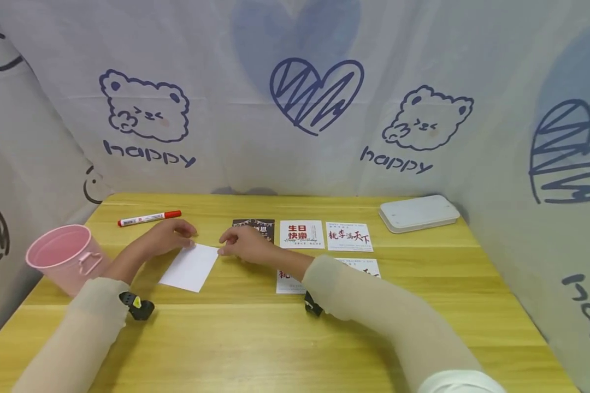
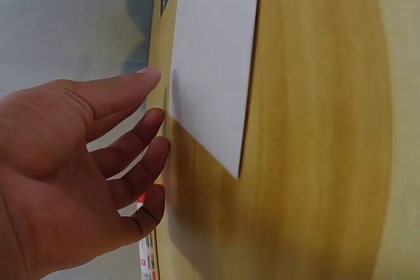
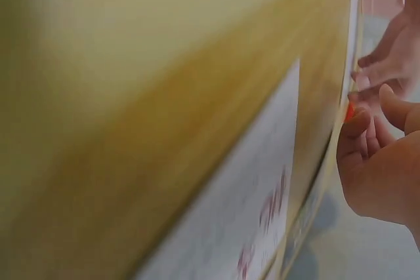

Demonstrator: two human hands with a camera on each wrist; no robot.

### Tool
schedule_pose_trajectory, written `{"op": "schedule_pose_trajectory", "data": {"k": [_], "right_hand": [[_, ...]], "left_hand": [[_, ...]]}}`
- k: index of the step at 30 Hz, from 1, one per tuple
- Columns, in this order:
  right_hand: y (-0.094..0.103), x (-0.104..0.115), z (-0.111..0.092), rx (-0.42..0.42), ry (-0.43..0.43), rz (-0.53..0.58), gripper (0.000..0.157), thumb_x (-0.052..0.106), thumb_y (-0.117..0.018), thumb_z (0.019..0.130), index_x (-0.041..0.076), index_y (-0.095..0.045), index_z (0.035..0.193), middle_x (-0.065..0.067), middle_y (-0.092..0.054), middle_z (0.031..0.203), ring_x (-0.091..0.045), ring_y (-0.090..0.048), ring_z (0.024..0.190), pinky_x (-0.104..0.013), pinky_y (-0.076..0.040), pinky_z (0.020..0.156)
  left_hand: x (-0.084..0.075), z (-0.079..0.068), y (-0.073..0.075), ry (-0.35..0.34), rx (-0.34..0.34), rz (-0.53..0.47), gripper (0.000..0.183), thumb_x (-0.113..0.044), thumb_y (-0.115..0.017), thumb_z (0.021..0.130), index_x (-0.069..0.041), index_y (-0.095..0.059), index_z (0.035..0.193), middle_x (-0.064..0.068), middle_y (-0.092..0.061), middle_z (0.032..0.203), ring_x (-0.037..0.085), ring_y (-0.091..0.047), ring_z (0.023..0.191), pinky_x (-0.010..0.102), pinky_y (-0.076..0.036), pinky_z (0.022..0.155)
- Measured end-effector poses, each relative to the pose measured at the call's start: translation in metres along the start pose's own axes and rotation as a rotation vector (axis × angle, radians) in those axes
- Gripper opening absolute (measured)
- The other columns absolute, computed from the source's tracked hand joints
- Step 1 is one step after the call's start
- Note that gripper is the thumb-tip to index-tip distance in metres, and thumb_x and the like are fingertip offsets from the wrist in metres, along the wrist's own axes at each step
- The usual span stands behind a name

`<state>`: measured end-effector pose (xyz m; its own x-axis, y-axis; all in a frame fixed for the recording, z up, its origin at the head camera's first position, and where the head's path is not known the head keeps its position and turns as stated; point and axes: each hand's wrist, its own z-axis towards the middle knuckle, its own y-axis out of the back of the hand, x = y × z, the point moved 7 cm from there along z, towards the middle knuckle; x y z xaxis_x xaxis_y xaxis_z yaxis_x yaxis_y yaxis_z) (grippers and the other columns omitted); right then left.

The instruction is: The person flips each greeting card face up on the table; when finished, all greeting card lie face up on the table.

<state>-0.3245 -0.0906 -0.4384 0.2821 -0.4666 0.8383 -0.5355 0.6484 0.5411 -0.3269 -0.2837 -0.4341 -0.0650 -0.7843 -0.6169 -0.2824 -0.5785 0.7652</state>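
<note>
A blank white card (image 1: 190, 267) lies on the wooden table, between and just in front of both hands. At its upper left edge is my left hand (image 1: 169, 237), thumb and fingers loosely bent and apart; the left wrist view shows nothing between them. My right hand (image 1: 249, 244) is beside the card's upper right corner, its fingers bent and the thumb apart from them in the right wrist view. Whether its fingertips touch the card I cannot tell. Behind the right hand a dark printed card (image 1: 255, 225) is partly covered.
Printed cards, including a birthday card (image 1: 302, 233) and a red-lettered card (image 1: 349, 237), lie right of centre, some under the right forearm. A red-capped marker (image 1: 149, 218) is at back left, a pink bucket (image 1: 64, 262) at left, a white case (image 1: 419, 213) at back right.
</note>
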Motion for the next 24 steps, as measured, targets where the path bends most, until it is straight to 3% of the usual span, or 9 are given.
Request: {"op": "schedule_pose_trajectory", "data": {"k": [6, 11, 16, 20, 23, 24], "right_hand": [[-0.018, -0.004, 0.001, -0.011, -0.103, 0.093, 0.035, 0.019, -0.078, 0.090, 0.007, -0.068, 0.121, -0.006, -0.061, 0.070, -0.014, -0.048, 0.046, -0.023, -0.040, 0.043], [-0.027, -0.007, 0.004, -0.022, -0.145, 0.075, 0.039, 0.019, -0.079, 0.088, 0.009, -0.066, 0.124, -0.006, -0.055, 0.057, -0.014, -0.045, 0.041, -0.023, -0.038, 0.039], [-0.028, -0.009, 0.007, -0.047, -0.167, 0.024, 0.041, 0.021, -0.081, 0.086, 0.012, -0.067, 0.124, -0.004, -0.056, 0.056, -0.014, -0.046, 0.041, -0.024, -0.038, 0.040], [-0.027, -0.006, 0.010, -0.077, -0.141, -0.190, 0.041, 0.031, -0.081, 0.086, 0.017, -0.069, 0.122, 0.002, -0.074, 0.089, -0.012, -0.065, 0.073, -0.024, -0.049, 0.065], [-0.028, -0.002, 0.011, -0.092, -0.120, -0.366, 0.041, 0.038, -0.079, 0.086, 0.022, -0.070, 0.122, 0.009, -0.073, 0.117, -0.010, -0.065, 0.102, -0.024, -0.049, 0.083], [-0.029, -0.001, 0.011, -0.090, -0.120, -0.397, 0.041, 0.039, -0.079, 0.086, 0.022, -0.069, 0.123, 0.010, -0.072, 0.119, -0.011, -0.066, 0.104, -0.025, -0.050, 0.083]], "left_hand": [[0.005, -0.008, -0.001, -0.039, 0.043, -0.006, 0.037, -0.017, -0.071, 0.093, 0.003, -0.064, 0.123, 0.024, -0.063, 0.126, 0.034, -0.057, 0.107, 0.052, -0.044, 0.099], [0.007, -0.011, -0.003, -0.059, 0.066, 0.017, 0.036, -0.019, -0.072, 0.093, 0.001, -0.065, 0.122, 0.023, -0.063, 0.126, 0.033, -0.056, 0.106, 0.049, -0.044, 0.095], [0.007, -0.011, -0.005, -0.064, 0.090, 0.014, 0.035, -0.020, -0.071, 0.094, 0.000, -0.065, 0.122, 0.023, -0.063, 0.127, 0.033, -0.055, 0.109, 0.052, -0.043, 0.098], [0.007, -0.011, -0.005, -0.062, 0.107, 0.001, 0.039, -0.021, -0.071, 0.094, 0.001, -0.064, 0.125, 0.024, -0.061, 0.131, 0.035, -0.054, 0.111, 0.056, -0.041, 0.100], [0.007, -0.012, -0.005, -0.060, 0.119, -0.011, 0.043, -0.025, -0.072, 0.093, 0.000, -0.063, 0.127, 0.024, -0.060, 0.132, 0.035, -0.054, 0.113, 0.057, -0.040, 0.102], [0.009, -0.013, -0.005, -0.053, 0.126, -0.012, 0.044, -0.026, -0.073, 0.093, -0.001, -0.062, 0.128, 0.024, -0.059, 0.134, 0.035, -0.053, 0.114, 0.057, -0.040, 0.103]]}}
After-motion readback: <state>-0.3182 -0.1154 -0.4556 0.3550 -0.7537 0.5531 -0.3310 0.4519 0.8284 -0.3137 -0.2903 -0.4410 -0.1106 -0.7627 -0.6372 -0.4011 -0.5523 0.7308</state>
